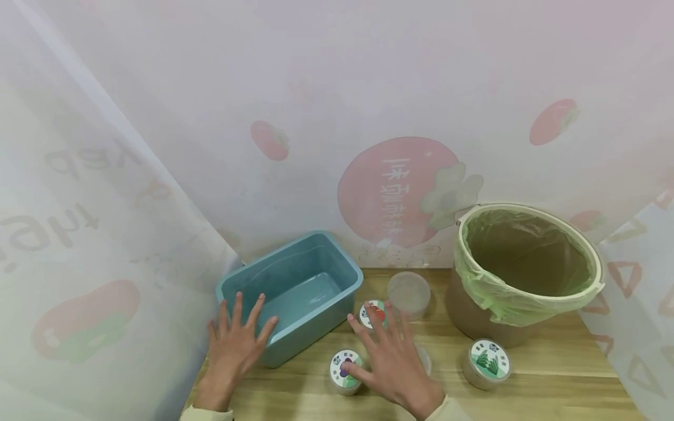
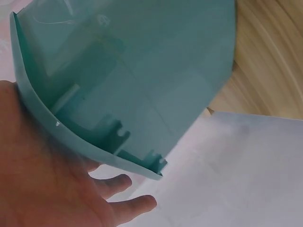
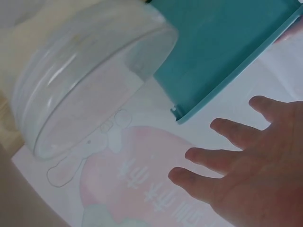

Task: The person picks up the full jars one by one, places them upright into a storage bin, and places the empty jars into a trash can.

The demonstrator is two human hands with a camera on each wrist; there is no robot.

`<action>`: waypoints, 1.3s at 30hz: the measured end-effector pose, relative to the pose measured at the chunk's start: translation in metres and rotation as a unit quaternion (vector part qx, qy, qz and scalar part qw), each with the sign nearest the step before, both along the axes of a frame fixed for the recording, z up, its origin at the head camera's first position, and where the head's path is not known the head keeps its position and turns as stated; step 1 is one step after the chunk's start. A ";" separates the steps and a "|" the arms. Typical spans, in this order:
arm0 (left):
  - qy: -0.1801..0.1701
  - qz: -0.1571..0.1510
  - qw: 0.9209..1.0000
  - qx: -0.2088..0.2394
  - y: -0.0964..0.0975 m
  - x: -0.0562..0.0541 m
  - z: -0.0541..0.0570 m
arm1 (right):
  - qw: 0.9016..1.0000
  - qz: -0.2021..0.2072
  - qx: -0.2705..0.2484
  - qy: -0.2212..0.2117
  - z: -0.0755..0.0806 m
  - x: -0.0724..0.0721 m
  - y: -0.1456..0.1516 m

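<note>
At the near left end of a teal plastic bin, my left hand has its fingers spread over the rim; the left wrist view shows the palm close against that rim. My right hand is spread with straight fingers above several small round tubs and holds nothing. Its thumb overlaps a tub with a purple vegetable label, and its fingertips overlap a tub with a red label. A clear tub stands beyond the fingers, another partly hidden under the hand.
A tub with a green vegetable label stands to the right. Behind it is a brown bucket lined with a green bag. White printed sheets enclose the wooden table at the back and sides.
</note>
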State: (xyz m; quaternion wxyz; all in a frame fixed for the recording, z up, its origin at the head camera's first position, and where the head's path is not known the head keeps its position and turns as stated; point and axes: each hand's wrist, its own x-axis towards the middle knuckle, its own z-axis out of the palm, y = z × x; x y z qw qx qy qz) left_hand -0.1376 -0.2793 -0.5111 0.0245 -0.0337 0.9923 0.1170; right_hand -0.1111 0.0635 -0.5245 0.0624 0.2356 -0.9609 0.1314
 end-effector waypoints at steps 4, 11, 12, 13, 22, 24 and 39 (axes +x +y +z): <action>-0.016 0.008 1.000 -0.001 -0.005 0.003 -0.001 | 1.000 0.010 -0.010 0.002 -0.003 0.004 -0.005; -0.027 0.010 1.000 0.003 -0.011 0.009 -0.003 | 1.000 0.022 -0.008 0.015 -0.009 0.013 -0.015; -0.029 0.011 1.000 0.002 -0.012 0.009 -0.003 | 1.000 0.023 -0.007 0.018 -0.009 0.014 -0.016; -0.030 0.011 0.999 0.001 -0.013 0.009 -0.004 | 0.999 0.026 -0.009 0.018 -0.010 0.015 -0.018; -0.037 0.012 0.999 0.004 -0.015 0.007 -0.008 | 0.998 0.060 -0.018 0.011 -0.021 0.025 -0.031; -0.041 0.012 0.999 0.006 -0.015 0.007 -0.007 | 0.998 0.062 -0.010 0.020 -0.025 0.026 -0.034; -0.057 0.012 0.998 0.022 -0.016 0.007 -0.007 | 0.994 0.092 0.034 0.049 -0.072 0.027 -0.049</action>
